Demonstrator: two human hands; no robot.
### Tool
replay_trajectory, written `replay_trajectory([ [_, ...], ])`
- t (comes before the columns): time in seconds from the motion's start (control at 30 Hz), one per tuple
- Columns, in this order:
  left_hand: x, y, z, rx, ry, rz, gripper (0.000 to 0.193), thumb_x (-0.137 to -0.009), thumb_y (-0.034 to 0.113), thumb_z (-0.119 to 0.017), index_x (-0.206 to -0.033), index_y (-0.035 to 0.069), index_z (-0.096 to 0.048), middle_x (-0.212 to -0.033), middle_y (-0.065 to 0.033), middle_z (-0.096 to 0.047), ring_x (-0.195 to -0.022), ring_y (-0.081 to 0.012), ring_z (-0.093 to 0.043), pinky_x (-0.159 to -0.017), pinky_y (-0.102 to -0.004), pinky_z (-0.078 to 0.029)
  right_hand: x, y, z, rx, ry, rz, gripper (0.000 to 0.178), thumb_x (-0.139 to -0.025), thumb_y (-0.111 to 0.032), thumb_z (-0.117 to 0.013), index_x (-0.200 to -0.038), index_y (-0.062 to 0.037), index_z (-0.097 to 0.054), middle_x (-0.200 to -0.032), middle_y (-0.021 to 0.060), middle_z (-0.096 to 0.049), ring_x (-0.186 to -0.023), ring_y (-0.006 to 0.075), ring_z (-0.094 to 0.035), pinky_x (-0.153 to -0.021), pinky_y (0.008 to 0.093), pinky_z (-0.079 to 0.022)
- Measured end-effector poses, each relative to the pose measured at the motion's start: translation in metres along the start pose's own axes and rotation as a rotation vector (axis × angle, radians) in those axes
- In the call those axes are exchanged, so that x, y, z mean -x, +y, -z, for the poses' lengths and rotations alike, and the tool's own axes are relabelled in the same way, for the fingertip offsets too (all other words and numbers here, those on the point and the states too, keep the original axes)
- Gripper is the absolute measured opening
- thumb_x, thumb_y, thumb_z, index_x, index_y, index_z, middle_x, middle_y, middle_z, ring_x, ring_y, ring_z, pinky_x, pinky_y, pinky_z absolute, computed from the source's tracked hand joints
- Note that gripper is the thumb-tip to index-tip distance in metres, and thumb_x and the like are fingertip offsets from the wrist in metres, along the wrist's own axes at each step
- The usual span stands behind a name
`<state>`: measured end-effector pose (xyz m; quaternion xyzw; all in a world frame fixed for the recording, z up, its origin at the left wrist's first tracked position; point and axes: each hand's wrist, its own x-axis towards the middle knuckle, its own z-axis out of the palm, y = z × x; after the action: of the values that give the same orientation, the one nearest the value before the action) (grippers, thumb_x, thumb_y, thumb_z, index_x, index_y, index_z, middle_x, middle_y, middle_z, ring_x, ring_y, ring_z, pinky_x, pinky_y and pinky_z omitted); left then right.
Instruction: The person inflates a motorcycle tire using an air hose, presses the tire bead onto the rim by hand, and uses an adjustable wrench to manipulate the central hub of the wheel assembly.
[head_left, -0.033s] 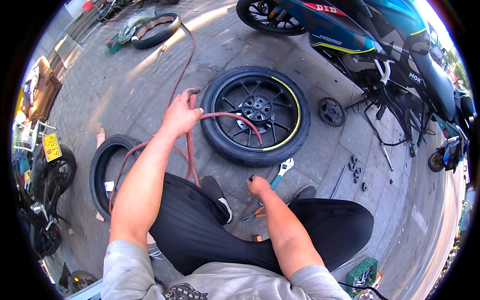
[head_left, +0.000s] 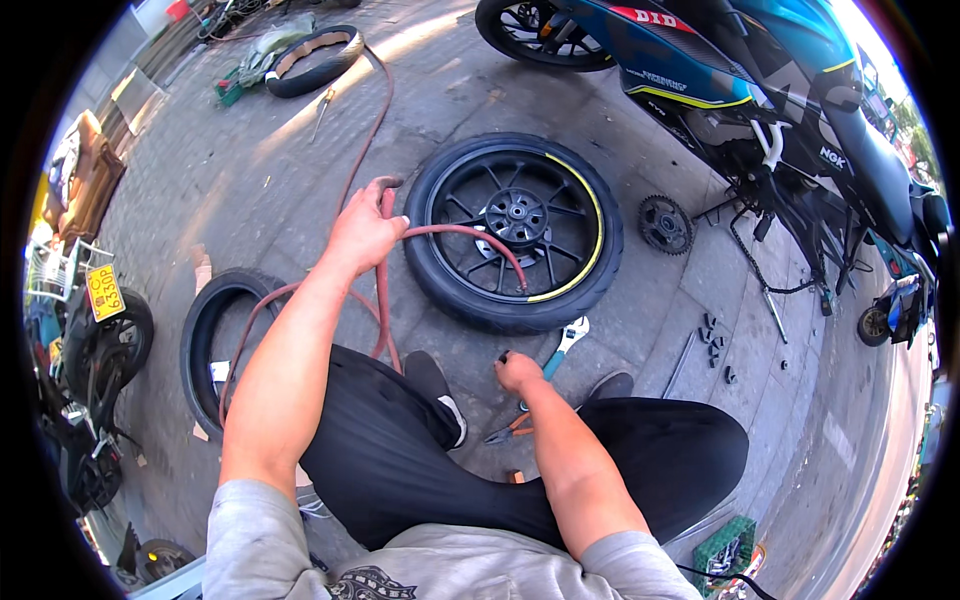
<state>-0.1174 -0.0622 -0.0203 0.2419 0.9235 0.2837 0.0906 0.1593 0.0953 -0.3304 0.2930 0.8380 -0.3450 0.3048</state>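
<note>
A motorcycle wheel (head_left: 516, 212) with a black tyre and a yellow rim stripe lies flat on the paving in front of me. My left hand (head_left: 368, 228) is closed around a red air hose (head_left: 455, 229), left of the wheel. From that hand the hose arches over the tyre, its end at the rim's near side by the spokes. My right hand (head_left: 517, 372) is curled near the wheel's near edge; whatever its fingers hold is hidden. Close by it lie an adjustable wrench (head_left: 572, 335) with a teal handle and orange-handled pliers (head_left: 510, 432).
A loose tyre (head_left: 203, 345) lies left, hose looped across it. A teal and black motorcycle (head_left: 690, 85) stands far right, near a sprocket (head_left: 665, 225), small black blocks (head_left: 713, 340) and a metal rod (head_left: 681, 362). Farther off are a screwdriver (head_left: 322, 112) and another tyre (head_left: 312, 77).
</note>
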Motion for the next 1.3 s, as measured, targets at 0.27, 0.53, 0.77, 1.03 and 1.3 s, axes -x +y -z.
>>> replay_trajectory([
  [0.27,-0.001,-0.001,0.001,-0.003,0.001,-0.005,0.073,-0.092,0.023,-0.08,-0.16,0.013,-0.058,-0.148,-0.02,-0.066,-0.14,-0.0362,-0.065,-0.119,-0.0455,-0.052,0.0,-0.002,0.001,0.018,0.035,0.033,0.054,-0.11,-0.043,-0.059,-0.142,-0.0018,-0.071,-0.148,0.0247,-0.071,-0.139,0.0412,-0.067,-0.119,0.0499,-0.052],
  [0.53,-0.001,0.001,-0.002,0.021,-0.016,0.006,0.072,-0.093,0.023,-0.08,-0.16,0.012,-0.058,-0.148,-0.0201,-0.065,-0.14,-0.0363,-0.065,-0.119,-0.0452,-0.051,-0.005,0.008,-0.012,0.016,0.079,0.039,0.052,-0.109,-0.044,-0.06,-0.137,-0.002,-0.075,-0.14,0.0259,-0.074,-0.134,0.0441,-0.069,-0.115,0.0507,-0.054],
  [0.77,0.0,-0.001,0.001,-0.008,-0.003,0.003,0.07,-0.096,0.028,-0.08,-0.16,0.012,-0.058,-0.148,-0.0203,-0.065,-0.138,-0.0355,-0.066,-0.119,-0.0458,-0.052,-0.011,0.005,-0.014,0.017,0.079,0.044,0.053,-0.11,-0.045,-0.059,-0.136,-0.0012,-0.074,-0.14,0.0274,-0.074,-0.134,0.0446,-0.068,-0.115,0.0509,-0.054],
  [1.03,-0.002,-0.002,-0.006,0.031,0.159,-0.036,0.062,-0.103,0.058,-0.076,-0.139,0.007,-0.069,-0.121,-0.0204,-0.079,-0.117,-0.0388,-0.076,-0.103,-0.048,-0.058,-0.011,0.008,-0.019,0.015,0.084,0.06,0.053,-0.109,-0.045,-0.06,-0.137,-0.0016,-0.074,-0.14,0.0272,-0.074,-0.134,0.0442,-0.068,-0.116,0.0509,-0.053],
  [1.3,-0.013,0.002,-0.003,-0.04,0.26,-0.05,0.071,-0.104,0.069,-0.068,-0.13,0.003,-0.072,-0.11,-0.0206,-0.081,-0.106,-0.0402,-0.079,-0.093,-0.0493,-0.06,-0.011,0.005,-0.005,-0.059,0.126,0.041,0.048,-0.11,-0.04,-0.058,-0.137,-0.0025,-0.074,-0.141,0.0247,-0.074,-0.135,0.042,-0.069,-0.117,0.0506,-0.053],
])
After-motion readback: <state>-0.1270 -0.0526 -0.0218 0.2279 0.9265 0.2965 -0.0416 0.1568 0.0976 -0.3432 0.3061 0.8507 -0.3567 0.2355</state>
